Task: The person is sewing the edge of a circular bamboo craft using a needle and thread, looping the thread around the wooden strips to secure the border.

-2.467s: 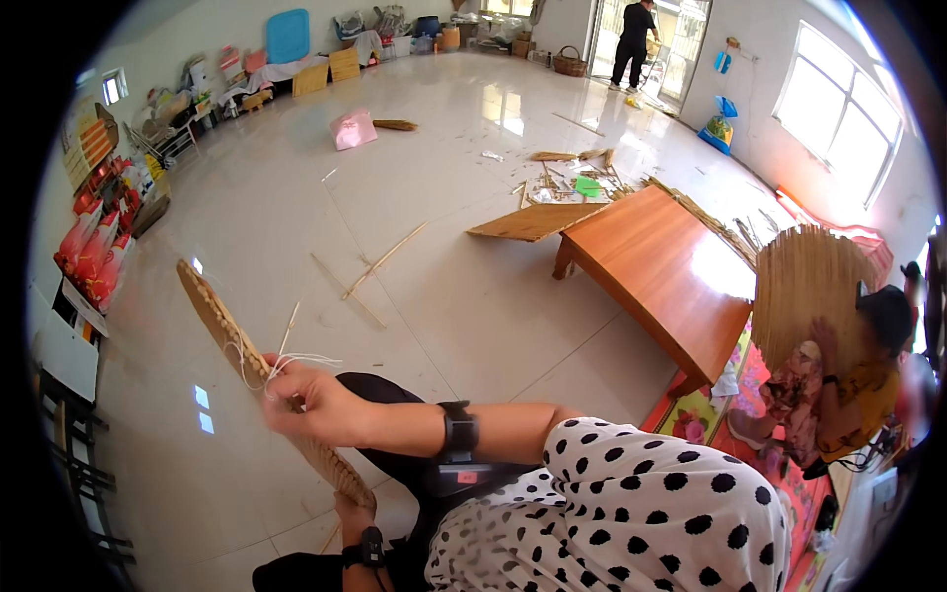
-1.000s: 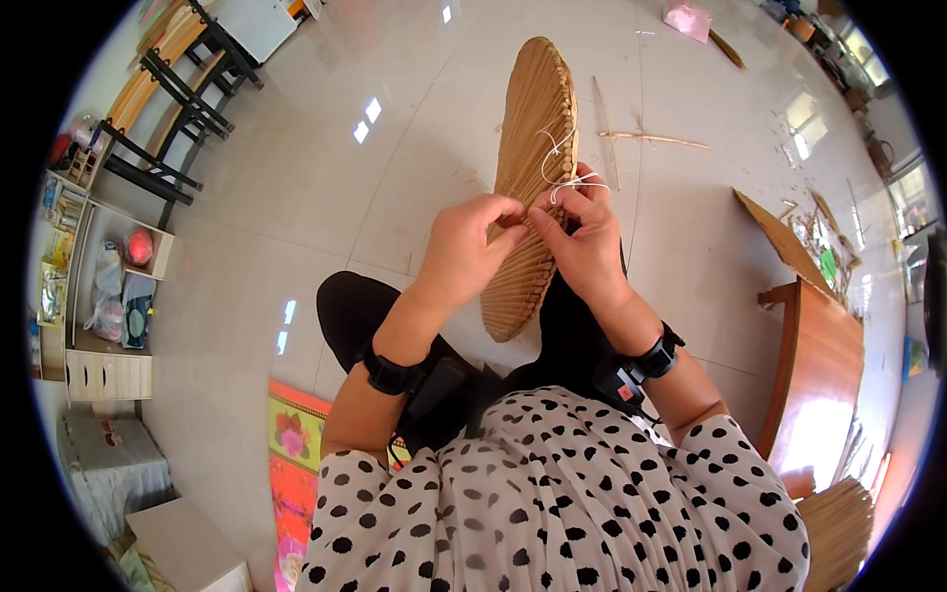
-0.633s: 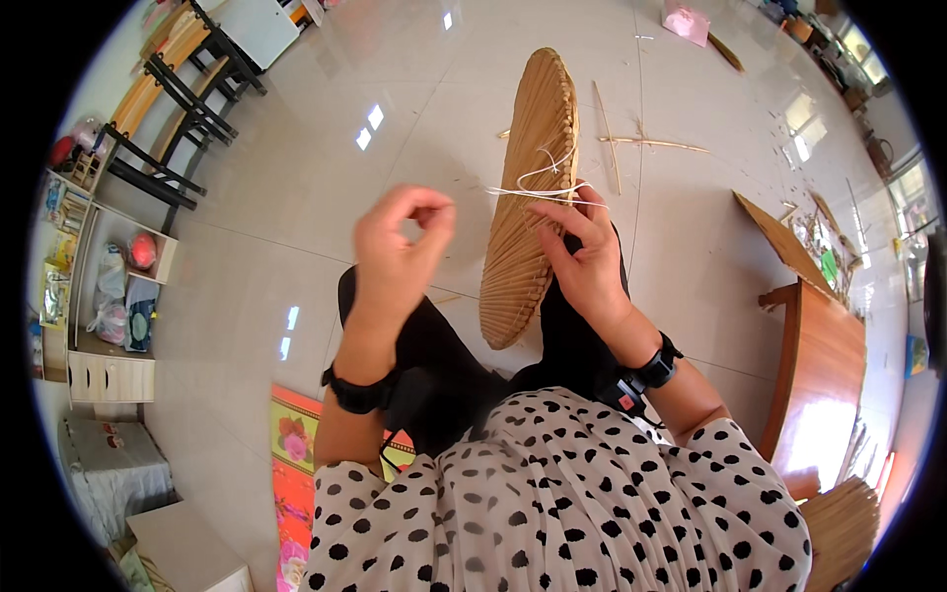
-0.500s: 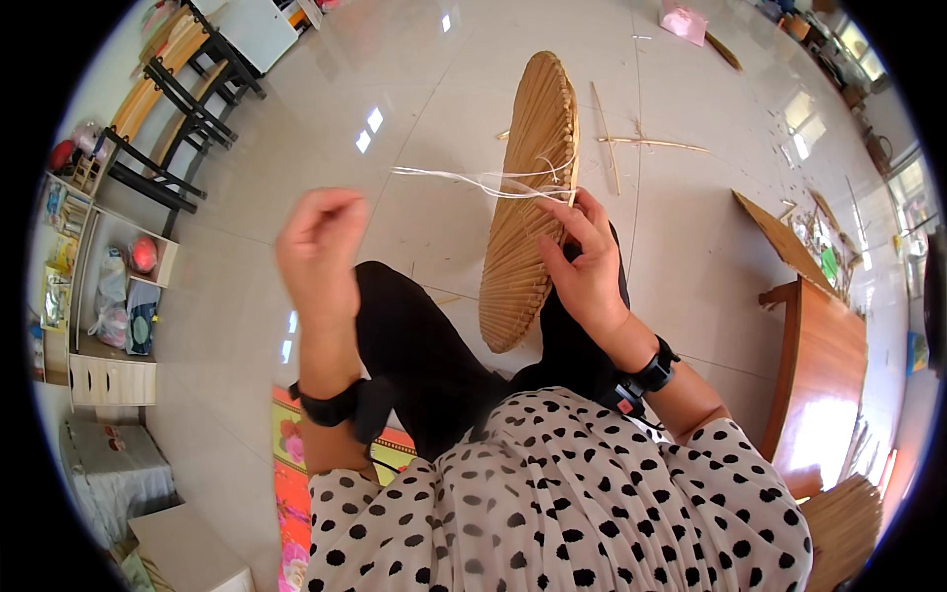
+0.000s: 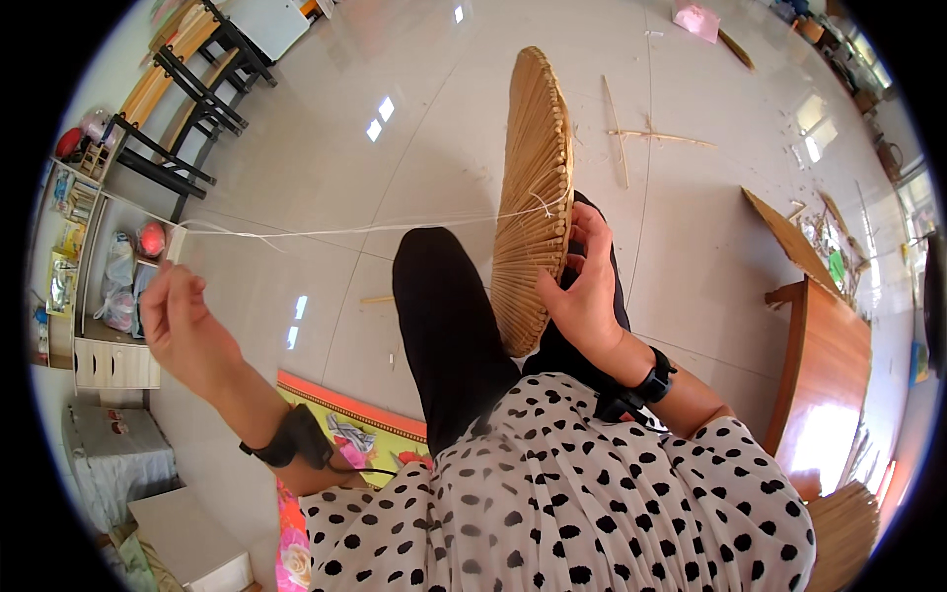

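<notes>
Woven piece: a curved panel of thin bamboo or straw slats [image 5: 534,197], seen edge-on, standing on the person's lap between the knees, upper end pointing away over the floor.
Handling: it looks light and fairly stiff along the slats but likely springy across them; the slat ends at the rim seem brittle, so the safer hold is the lower rim, where the slats are bound.
Thread: 1 pale, thin strand [image 5: 375,230] stretched taut from the panel's right rim out to the left; soft, slippery-looking and liable to snap or cut into a finger if jerked.
Right hand [image 5: 589,286]: its grip is closed around the panel's lower right edge, thumb and fingers pinching the rim just below where the thread leaves it.
Left hand [image 5: 182,321]: raised well out to the left, fingers curled shut on the thread's far end; a small pale tip shows above the fingers, too small to tell what it is.
Around: glossy tiled floor [image 5: 326,148] with loose slat offcuts [image 5: 651,136], a wooden counter [image 5: 827,365] at right, dark stools [image 5: 197,89] at upper left, a bright patterned mat [image 5: 355,434] under the person.
</notes>
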### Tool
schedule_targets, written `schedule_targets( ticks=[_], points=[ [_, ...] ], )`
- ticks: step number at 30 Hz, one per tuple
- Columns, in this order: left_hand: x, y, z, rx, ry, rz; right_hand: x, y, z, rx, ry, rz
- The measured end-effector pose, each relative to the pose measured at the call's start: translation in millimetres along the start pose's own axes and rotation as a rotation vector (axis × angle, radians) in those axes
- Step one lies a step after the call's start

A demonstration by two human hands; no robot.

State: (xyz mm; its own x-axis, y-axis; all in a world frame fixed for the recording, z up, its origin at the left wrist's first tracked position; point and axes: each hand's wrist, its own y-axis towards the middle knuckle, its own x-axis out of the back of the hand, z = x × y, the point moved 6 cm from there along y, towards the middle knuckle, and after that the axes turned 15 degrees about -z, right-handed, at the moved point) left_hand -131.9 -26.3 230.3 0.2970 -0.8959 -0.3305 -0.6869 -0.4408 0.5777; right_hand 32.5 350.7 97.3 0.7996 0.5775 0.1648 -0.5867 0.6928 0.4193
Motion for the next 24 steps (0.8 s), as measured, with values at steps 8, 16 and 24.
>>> schedule_targets(
  ticks=[8, 16, 24],
  points=[
    [29, 28, -19, 0.202, -0.454, 0.046, -6, -8, -6, 0.018, 0.026, 0.203],
    [5, 34, -22, 0.52, -0.783, 0.242, -4, -5, -7, 0.065, 0.029, 0.281],
    [6, 51, -13, 0.602, -0.821, 0.283, -1, 28, 1, 0.109, 0.097, 0.173]
  ],
)
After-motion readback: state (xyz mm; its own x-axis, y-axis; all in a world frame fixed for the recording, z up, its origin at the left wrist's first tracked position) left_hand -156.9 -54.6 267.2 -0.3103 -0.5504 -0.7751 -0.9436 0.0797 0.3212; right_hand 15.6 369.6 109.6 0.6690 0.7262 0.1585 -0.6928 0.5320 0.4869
